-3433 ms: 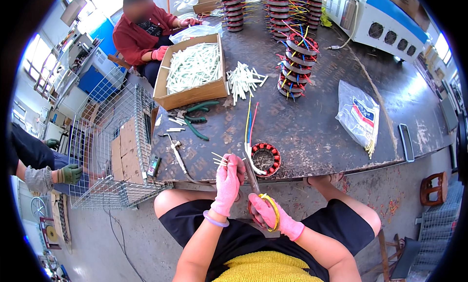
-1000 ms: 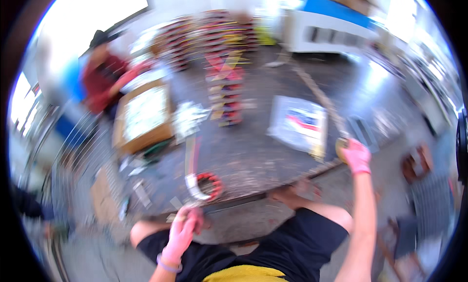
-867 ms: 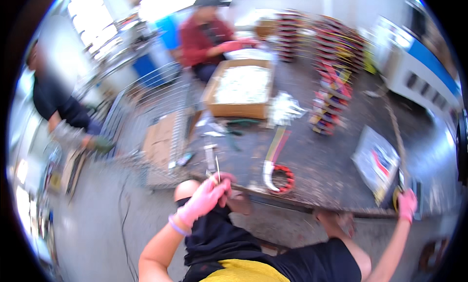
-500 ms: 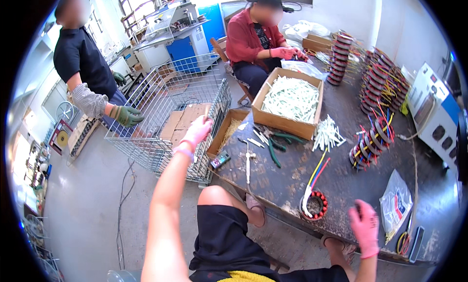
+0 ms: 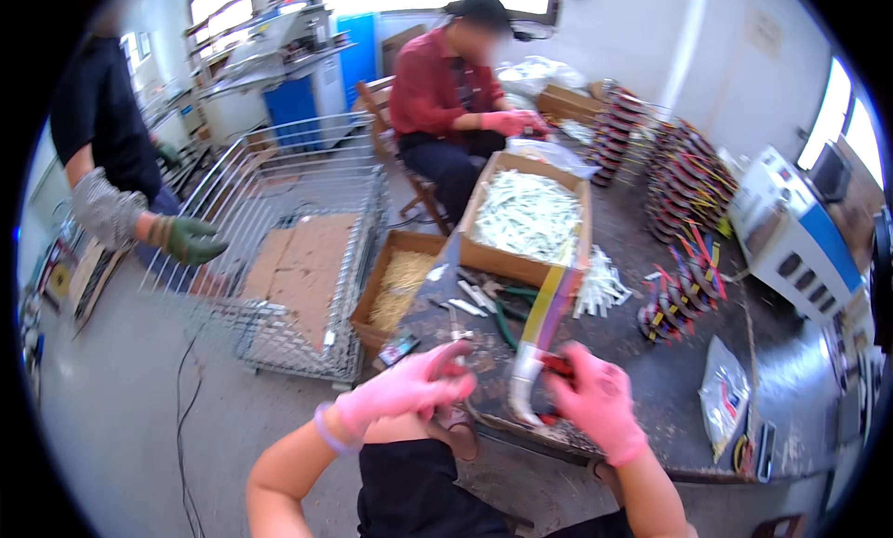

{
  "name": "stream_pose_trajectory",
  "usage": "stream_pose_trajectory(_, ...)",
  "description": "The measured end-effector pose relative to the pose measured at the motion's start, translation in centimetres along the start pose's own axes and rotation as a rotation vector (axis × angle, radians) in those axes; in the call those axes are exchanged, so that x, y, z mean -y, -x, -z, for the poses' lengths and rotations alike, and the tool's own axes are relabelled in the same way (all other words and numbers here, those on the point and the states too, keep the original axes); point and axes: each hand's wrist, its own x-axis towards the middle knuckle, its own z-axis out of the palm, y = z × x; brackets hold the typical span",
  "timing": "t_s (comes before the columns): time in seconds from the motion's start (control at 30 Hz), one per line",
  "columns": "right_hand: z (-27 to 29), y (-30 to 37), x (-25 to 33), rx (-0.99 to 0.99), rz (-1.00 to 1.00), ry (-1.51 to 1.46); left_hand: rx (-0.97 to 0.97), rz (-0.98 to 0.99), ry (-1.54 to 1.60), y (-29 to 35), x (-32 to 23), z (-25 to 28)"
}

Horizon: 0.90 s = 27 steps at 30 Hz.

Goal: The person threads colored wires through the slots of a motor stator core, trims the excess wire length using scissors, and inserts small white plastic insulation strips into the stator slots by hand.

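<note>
My right hand, in a pink glove, has its fingers wrapped round a small ring-shaped motor stator with red windings at the table's near edge. The glove covers much of the ring. From the stator, blurred lead wires in a white sleeve point away toward the cardboard box. My left hand, also pink-gloved, hovers left of the stator with its fingers apart and nothing in them. Just beyond it is the metal tip of a thin torch-like tool, mostly hidden by the hand.
A box of white sleeves, green-handled pliers and stacked stators occupy the table. A plastic bag lies right. A wire cart stands left, with one gloved co-worker beside it; another person sits across.
My left hand has come back from the wire cart toward the table edge. My right hand has moved left and taken hold of the stator. The view has shifted right.
</note>
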Motion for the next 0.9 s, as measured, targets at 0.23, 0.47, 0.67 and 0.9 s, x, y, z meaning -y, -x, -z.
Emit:
stream_pose_trajectory(0.23,-3.3,-6.2,7.0,-0.168,0.333,-0.203,-0.445,-0.252,0.380,2.3,0.9,2.3)
stream_pose_trajectory(0.47,0.3,1.3,0.5,0.228,0.095,-0.323,-0.817,-0.554,0.512,0.7,3.5,18.5)
stream_pose_trajectory(0.67,7.6,9.9,-8.5,-0.060,-0.302,-0.389,-0.592,-0.671,0.395,3.2,8.8,38.3)
stream_pose_trajectory(0.9,14.0,27.2,-26.7,-0.681,-1.013,0.324,-0.927,-0.695,0.574,-4.1,2.4,30.7)
